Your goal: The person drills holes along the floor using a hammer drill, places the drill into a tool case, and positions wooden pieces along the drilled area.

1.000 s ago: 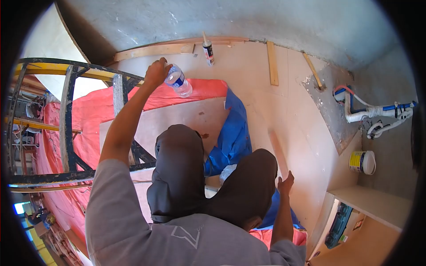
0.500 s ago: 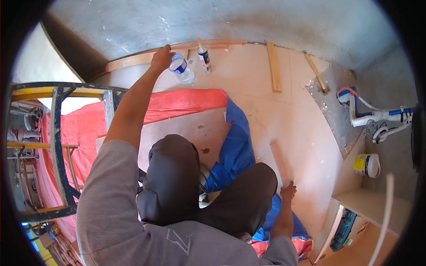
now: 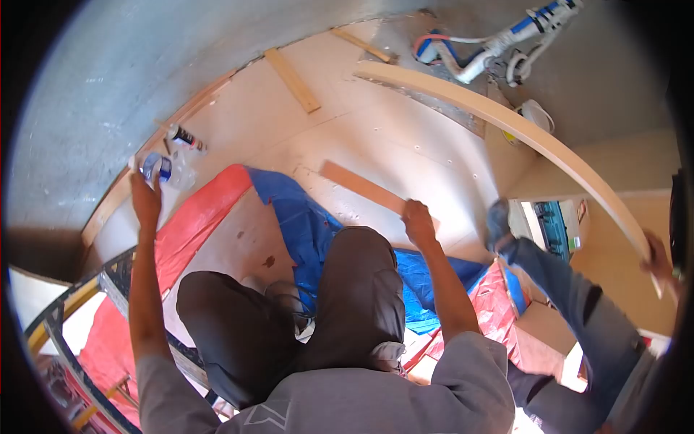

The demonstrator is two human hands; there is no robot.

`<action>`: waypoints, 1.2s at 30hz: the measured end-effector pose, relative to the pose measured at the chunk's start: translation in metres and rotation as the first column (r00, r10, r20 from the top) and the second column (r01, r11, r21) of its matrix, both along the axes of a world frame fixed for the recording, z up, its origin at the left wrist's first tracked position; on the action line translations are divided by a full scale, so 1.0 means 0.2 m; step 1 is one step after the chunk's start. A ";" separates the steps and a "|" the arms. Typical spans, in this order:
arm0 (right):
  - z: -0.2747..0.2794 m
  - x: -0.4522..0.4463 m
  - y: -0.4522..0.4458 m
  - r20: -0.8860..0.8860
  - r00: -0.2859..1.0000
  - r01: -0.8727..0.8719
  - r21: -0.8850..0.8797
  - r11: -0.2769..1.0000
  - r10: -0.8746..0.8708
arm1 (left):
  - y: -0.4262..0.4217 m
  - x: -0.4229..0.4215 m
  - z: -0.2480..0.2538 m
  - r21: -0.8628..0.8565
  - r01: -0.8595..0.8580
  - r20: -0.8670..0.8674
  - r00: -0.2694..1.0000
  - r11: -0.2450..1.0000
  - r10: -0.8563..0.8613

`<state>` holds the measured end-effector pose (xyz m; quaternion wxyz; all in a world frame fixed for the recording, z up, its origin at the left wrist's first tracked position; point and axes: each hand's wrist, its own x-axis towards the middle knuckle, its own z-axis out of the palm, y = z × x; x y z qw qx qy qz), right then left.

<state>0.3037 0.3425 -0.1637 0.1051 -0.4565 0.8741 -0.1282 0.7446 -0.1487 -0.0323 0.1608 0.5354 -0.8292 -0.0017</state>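
At the left, my left hand has its fingers round the neck end of a clear plastic bottle with a blue label, which stands on the pale board floor. Just beyond the bottle is a sealant tube with a dark label. My right hand is closed on the near end of a short flat wood strip, which lies low over the board. Red sheeting and blue sheeting spread around my knees.
At the right a co-worker's hand holds a long wood strip reaching across the board; their leg is near my right arm. A ladder stands lower left. Wrapped pipes, a white bucket and wood pieces lie beyond.
The view has turned to the right. A co-worker with a long wood strip has come into view. My left hand and the bottle have moved away from the red sheeting, close to the sealant tube.
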 end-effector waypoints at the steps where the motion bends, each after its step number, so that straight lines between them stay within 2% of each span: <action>1: 0.01 -0.02 -0.08 -0.051 0.991 -0.125 -0.073 0.989 0.121 | 0.17 -0.10 0.03 -0.087 0.274 -0.217 0.933 0.958 -0.286; 2: 0.06 -0.01 -0.20 -0.065 0.981 -0.189 -0.067 0.980 0.185 | 0.30 -0.19 0.03 -0.151 0.430 -0.180 0.873 0.890 -0.453; 3: 0.13 0.01 -0.34 -0.077 0.964 -0.258 -0.056 0.964 0.254 | 0.44 -0.28 0.09 -0.062 0.548 -0.165 0.819 0.834 -0.550; 4: 0.22 0.07 -0.47 -0.137 0.924 -0.375 -0.132 0.918 0.358 | 0.57 -0.40 0.22 0.080 0.641 -0.082 0.767 0.763 -0.636; 5: 0.26 0.14 -0.61 -0.108 0.895 -0.445 -0.148 0.883 0.432 | 0.67 -0.51 0.28 0.067 0.719 -0.037 0.695 0.692 -0.718; 6: 0.33 0.25 -0.75 -0.034 0.892 -0.452 -0.083 0.888 0.451 | 0.71 -0.55 0.31 0.058 0.786 0.010 0.616 0.616 -0.788; 7: 0.41 0.37 -0.87 -0.002 0.890 -0.456 -0.064 0.888 0.456 | 0.72 -0.54 0.28 0.200 0.754 -0.004 0.640 0.626 -0.769; 8: 0.58 0.58 -1.04 0.065 0.826 -0.561 -0.018 0.828 0.561 | 0.72 -0.51 0.23 0.330 0.703 -0.011 0.670 0.630 -0.742; 9: 0.60 0.68 -1.10 0.098 0.819 -0.569 0.022 0.822 0.565 | 0.72 -0.49 0.17 0.458 0.643 -0.019 0.698 0.614 -0.716; 10: 0.63 0.76 -1.14 0.074 0.809 -0.587 0.051 0.808 0.583 | 0.72 -0.44 0.13 0.517 0.577 -0.026 0.749 0.632 -0.662; 12: 0.61 0.87 -1.11 -0.106 0.804 -0.595 -0.162 0.787 0.585 | 0.68 -0.28 0.04 0.621 0.442 -0.028 0.838 0.648 -0.545; 13: 0.60 0.91 -1.11 -0.193 0.800 -0.600 -0.264 0.755 0.568 | 0.67 -0.17 -0.05 0.596 0.394 -0.043 0.886 0.699 -0.463; 14: 0.62 0.93 -1.08 -0.032 0.807 -0.564 -0.333 0.755 0.589 | 0.68 -0.04 -0.16 0.574 0.342 -0.063 0.924 0.744 -0.376; 16: 0.72 0.90 -0.99 0.293 0.741 -0.458 -0.437 0.774 0.604 | 0.71 0.21 -0.42 0.511 0.192 -0.139 0.980 0.838 -0.140; 18: 0.77 0.85 -0.92 0.431 0.722 -0.368 -0.424 0.828 0.541 | 0.74 0.37 -0.58 0.533 -0.005 -0.105 0.992 0.846 0.072; 21: 0.84 0.76 -0.82 0.539 0.725 -0.186 -0.447 0.875 0.429 | 0.82 0.59 -0.84 0.559 -0.273 0.134 0.962 0.783 0.239; 25: 0.99 0.69 -0.62 0.604 0.756 0.081 -0.469 0.880 0.252 | 0.93 0.76 -1.12 0.603 -0.336 0.338 0.929 0.724 0.150; 26: 1.01 0.70 -0.59 0.655 0.715 0.158 -0.492 0.856 0.244 | 0.91 0.78 -1.16 0.619 -0.317 0.363 0.927 0.719 0.096; 28: 1.16 0.77 -0.56 0.771 0.608 0.247 -0.409 0.878 0.189 | 0.82 0.81 -1.19 0.664 -0.237 0.374 0.927 0.709 -0.040; 29: 1.21 0.82 -0.54 0.828 0.537 0.291 -0.363 0.885 0.162 | 0.74 0.81 -1.18 0.687 -0.179 0.358 0.927 0.704 -0.115; 32: 1.35 1.02 -0.57 0.802 0.531 0.136 -0.399 0.907 0.273 | 0.46 0.72 -0.96 0.727 0.004 0.256 0.926 0.686 -0.276; 36: 1.70 1.26 -0.65 0.795 0.474 0.028 -0.442 0.896 0.378 | 0.21 0.45 -0.38 0.683 0.205 0.010 0.957 0.702 -0.289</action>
